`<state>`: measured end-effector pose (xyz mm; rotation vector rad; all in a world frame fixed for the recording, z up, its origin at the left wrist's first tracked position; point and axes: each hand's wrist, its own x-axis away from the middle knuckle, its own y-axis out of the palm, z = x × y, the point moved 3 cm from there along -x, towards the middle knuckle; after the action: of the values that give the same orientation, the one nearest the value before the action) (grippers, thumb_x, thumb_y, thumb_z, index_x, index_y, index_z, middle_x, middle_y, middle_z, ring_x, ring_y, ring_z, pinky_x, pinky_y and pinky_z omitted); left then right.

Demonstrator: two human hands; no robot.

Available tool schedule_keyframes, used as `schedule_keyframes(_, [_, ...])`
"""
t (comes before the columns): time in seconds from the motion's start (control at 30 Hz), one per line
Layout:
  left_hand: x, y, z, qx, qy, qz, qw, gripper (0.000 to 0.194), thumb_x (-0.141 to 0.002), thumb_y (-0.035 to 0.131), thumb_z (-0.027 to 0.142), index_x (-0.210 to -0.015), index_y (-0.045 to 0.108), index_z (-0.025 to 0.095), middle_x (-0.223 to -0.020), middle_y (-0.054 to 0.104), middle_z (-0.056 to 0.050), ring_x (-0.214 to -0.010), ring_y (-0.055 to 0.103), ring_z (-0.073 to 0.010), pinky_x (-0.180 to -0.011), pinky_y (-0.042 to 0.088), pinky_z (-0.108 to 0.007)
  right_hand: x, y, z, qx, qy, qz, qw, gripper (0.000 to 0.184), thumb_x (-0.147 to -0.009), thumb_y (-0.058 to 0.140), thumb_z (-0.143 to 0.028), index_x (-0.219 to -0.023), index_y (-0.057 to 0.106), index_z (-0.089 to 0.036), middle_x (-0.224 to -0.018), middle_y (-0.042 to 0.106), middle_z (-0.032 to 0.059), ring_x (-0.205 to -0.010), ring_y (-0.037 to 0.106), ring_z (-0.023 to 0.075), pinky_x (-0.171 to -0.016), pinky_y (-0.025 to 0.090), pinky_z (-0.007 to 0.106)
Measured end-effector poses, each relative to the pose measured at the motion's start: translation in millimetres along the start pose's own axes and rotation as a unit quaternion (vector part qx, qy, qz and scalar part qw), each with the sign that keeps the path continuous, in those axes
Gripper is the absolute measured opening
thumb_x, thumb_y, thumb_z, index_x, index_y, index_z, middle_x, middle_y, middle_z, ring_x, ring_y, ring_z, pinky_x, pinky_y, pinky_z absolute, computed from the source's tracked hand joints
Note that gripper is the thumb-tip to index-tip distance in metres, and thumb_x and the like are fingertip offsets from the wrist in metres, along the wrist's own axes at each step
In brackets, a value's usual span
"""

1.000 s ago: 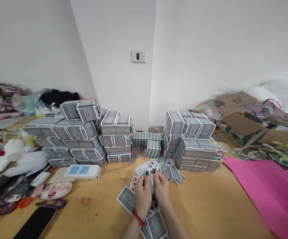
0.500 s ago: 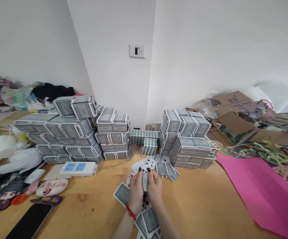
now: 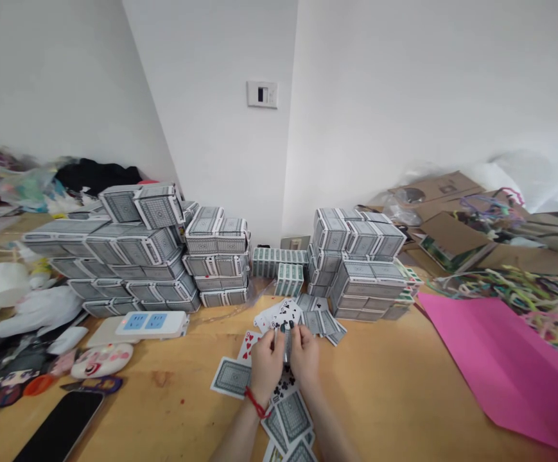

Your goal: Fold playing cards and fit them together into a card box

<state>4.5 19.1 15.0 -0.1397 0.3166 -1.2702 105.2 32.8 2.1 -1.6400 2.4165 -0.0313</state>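
My left hand point(image 3: 266, 360), with a red string at its wrist, and my right hand point(image 3: 304, 358) are close together over the table. Both are closed, pinching a grey-backed playing card point(image 3: 287, 348) between them; whether it is one card or several I cannot tell. Just beyond my fingertips lie face-up cards point(image 3: 286, 310) and grey-backed cards point(image 3: 320, 321). A nine of hearts point(image 3: 248, 345) and a face-down card point(image 3: 233, 376) rest left of my left hand. More face-down cards point(image 3: 294, 416) lie between my forearms, beside partly hidden face-up clubs.
Stacked card packs point(image 3: 129, 250) stand at left, with another stack point(image 3: 370, 276) at right and green-edged packs point(image 3: 289, 280) between. A power strip point(image 3: 151, 324), phone point(image 3: 60, 427) and scissors point(image 3: 96, 384) lie left. Pink paper point(image 3: 495, 366) and cardboard point(image 3: 456, 237) are right.
My hands have shifted slightly right, and the held card is turned more edge-on. More of the nine of hearts shows. The face-down card by my left wrist appears farther left and rotated.
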Motion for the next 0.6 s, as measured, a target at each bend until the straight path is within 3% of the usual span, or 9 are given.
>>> schedule_keyframes(0.17, [0,-3.3,-1,-0.076,0.047,-0.004,0.996,0.035,-0.077,0.04,0.037,-0.048,0.044,0.018,-0.042,0.044,0.002,-0.042,0.037,-0.0098,-0.045,0.024,-0.022,6,1,-2,0.036,-0.01,0.008,0.999,0.038,-0.074,0.042,-0.051,-0.054,0.048,-0.02,-0.045,0.047,-0.0005,-0.045,0.041,0.0137,-0.045,0.029,0.023])
schedule_keyframes(0.27, [-2,-5.8,-2,-0.072,0.038,0.0,0.997,0.035,-0.079,0.037,0.039,-0.052,0.046,0.018,-0.045,0.047,0.001,-0.043,0.04,-0.011,-0.046,0.026,-0.022,4,-2,-1,-0.01,0.026,-0.001,1.0,0.037,-0.076,0.039,-0.05,-0.059,0.05,-0.019,-0.051,0.051,0.0006,-0.048,0.044,0.0138,-0.046,0.033,0.023])
schedule_keyframes(0.4, [-8,-13.9,-6,-0.048,-0.004,0.034,0.998,0.038,-0.079,0.035,0.044,-0.056,0.048,0.018,-0.049,0.05,0.0,-0.047,0.044,-0.0126,-0.048,0.03,-0.023,5,7,1,-0.116,0.109,-0.112,0.981,0.037,-0.076,0.038,-0.051,-0.064,0.049,-0.018,-0.045,0.045,-0.0042,-0.036,0.039,0.0104,-0.037,0.032,0.021])
schedule_keyframes(0.47, [-11,-17.4,-9,-0.019,-0.036,0.042,0.998,0.041,-0.077,0.036,0.05,-0.056,0.048,0.017,-0.047,0.049,0.0,-0.046,0.043,-0.0123,-0.047,0.031,-0.023,8,14,-2,-0.135,0.103,-0.161,0.972,0.032,-0.074,0.044,-0.049,-0.069,0.05,-0.018,-0.042,0.041,-0.0071,-0.032,0.036,0.009,-0.034,0.03,0.02])
schedule_keyframes(0.6, [-9,-14.7,-15,0.103,-0.14,0.0,0.985,0.049,-0.076,0.027,0.058,-0.052,0.043,0.018,-0.037,0.039,0.004,-0.035,0.036,-0.0098,-0.038,0.027,-0.022,9,14,-5,-0.131,0.064,-0.112,0.983,0.031,-0.075,0.044,-0.045,-0.077,0.054,-0.017,-0.05,0.045,-0.0047,-0.037,0.037,0.0085,-0.035,0.031,0.019])
